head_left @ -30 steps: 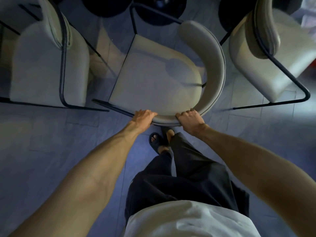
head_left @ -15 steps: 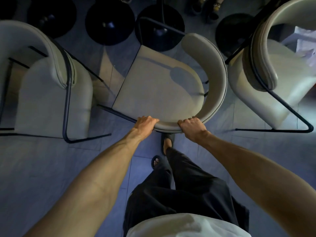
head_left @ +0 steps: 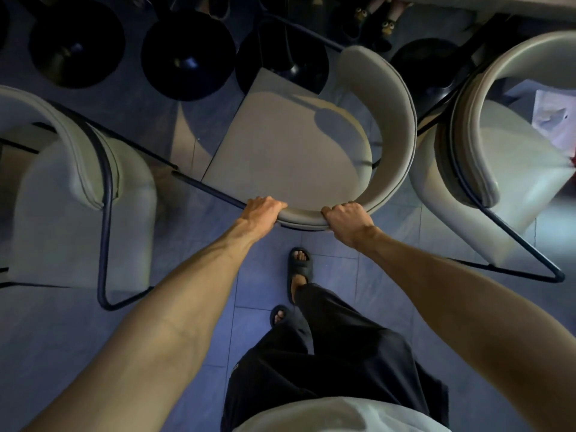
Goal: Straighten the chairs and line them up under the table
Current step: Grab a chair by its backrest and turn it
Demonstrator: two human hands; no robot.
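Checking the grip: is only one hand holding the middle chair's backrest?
No, the left hand and the right hand both grip the backrest of the middle chair.

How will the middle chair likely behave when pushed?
The middle chair probably slides, not rolls: its dark frame rail seems flat on the tiled floor. Likely stiff: its backrest holds shape where left hand and right hand grip it.

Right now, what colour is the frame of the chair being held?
Dark, black or navy; the chair's frame shows best in the head view.
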